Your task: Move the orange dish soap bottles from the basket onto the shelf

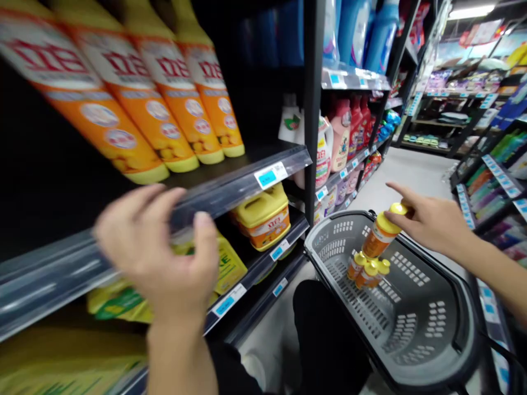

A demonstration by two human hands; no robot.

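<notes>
My right hand (430, 219) grips the yellow cap of an orange bottle (381, 236) and holds it tilted over the grey shopping basket (444, 329). Three more orange bottles (368, 270) with yellow caps lie in the basket's near corner. My left hand (158, 252), blurred by motion, hovers in front of the shelf edge (239, 186) with its fingers spread and nothing in it. Above it, several orange bottles (173, 104) with white labels stand in a row on the shelf.
Yellow jugs (263, 216) and yellow packs (123, 299) fill the lower shelf. Pink and white detergent bottles (341, 137) line the shelving further down, blue ones (362, 33) above. The aisle floor (403, 173) runs ahead, with more shelves on the right (498, 181).
</notes>
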